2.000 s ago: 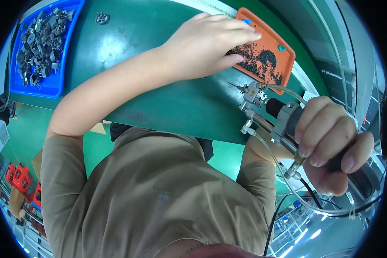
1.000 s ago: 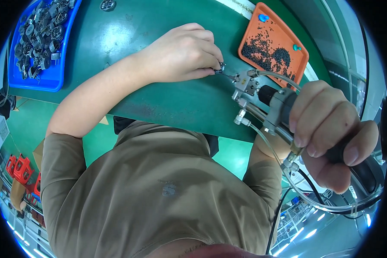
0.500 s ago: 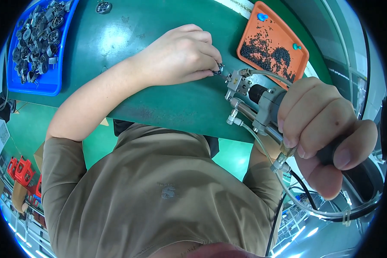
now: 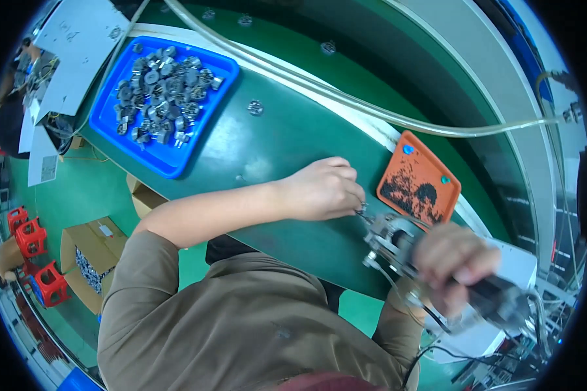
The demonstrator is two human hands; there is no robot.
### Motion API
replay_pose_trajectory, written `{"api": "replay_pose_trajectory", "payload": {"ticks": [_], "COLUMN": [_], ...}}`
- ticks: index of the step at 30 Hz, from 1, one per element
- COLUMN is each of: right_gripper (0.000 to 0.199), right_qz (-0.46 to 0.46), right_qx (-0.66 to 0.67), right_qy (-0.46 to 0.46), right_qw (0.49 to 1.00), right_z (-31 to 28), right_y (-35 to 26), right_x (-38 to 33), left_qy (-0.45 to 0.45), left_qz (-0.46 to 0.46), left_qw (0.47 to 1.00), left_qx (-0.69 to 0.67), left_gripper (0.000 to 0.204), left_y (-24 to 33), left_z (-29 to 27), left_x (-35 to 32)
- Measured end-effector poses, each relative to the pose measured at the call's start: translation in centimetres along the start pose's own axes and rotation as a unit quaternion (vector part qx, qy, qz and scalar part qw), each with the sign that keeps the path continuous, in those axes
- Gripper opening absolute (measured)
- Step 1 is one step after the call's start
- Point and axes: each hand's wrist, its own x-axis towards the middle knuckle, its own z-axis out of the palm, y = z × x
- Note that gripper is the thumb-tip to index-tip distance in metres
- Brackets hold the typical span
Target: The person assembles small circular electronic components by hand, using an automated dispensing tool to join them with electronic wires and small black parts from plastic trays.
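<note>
Over the green tabletop [image 4: 287, 244], my left hand [image 4: 326, 189] is closed, pinching a small round part [image 4: 364, 207] that its fingers mostly cover. My right hand [image 4: 453, 260], blurred by motion, wraps round the black handle of an air-powered screwdriver [image 4: 391, 234] with a metal head and thin hoses. The tool's tip points left at the part; whether they touch I cannot tell. Beyond the tool lies an orange tray [image 4: 406, 141] with tiny black pieces [image 4: 426, 193], which look like screws, and two blue-green knobs.
A blue tray [image 4: 205, 140] heaped with grey round parts [image 4: 160, 91] stands at the left. One loose part [image 4: 255, 107] lies right of it. A clear hose [image 4: 346, 107] crosses above the table's far edge. Cartons [image 4: 91, 244] and red stools [image 4: 49, 283] are on the floor at left.
The whole view has shifted, bringing more of the blue tray and floor into sight. My right hand and the screwdriver now appear lower and farther from the camera. Both hands keep their hold.
</note>
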Motion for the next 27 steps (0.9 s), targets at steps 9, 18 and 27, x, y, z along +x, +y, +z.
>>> {"api": "replay_pose_trajectory", "payload": {"ticks": [9,18,27], "right_gripper": [0.030,0.042,0.040], "right_qz": [-0.071,-0.038,-0.031], "right_qx": [-0.031,-0.014,-0.051], "right_qy": [0.019,-0.010,0.009], "right_qw": [0.997,0.999,0.998], "right_z": [0.4,-1.8,-1.9], "right_y": [-2.1,-1.8,-1.5], "right_x": [1.2,0.5,0.1], "left_qy": [-0.015,0.175,0.089], "left_qz": [-0.048,-0.340,-0.158], "left_qw": [0.957,0.799,0.920], "left_qx": [0.285,0.465,0.347], "left_gripper": [0.019,0.014,0.027], "left_y": [1.9,-4.1,-12.2], "left_z": [-7.8,-19.9,-11.7], "left_x": [-2.9,-13.0,3.8]}}
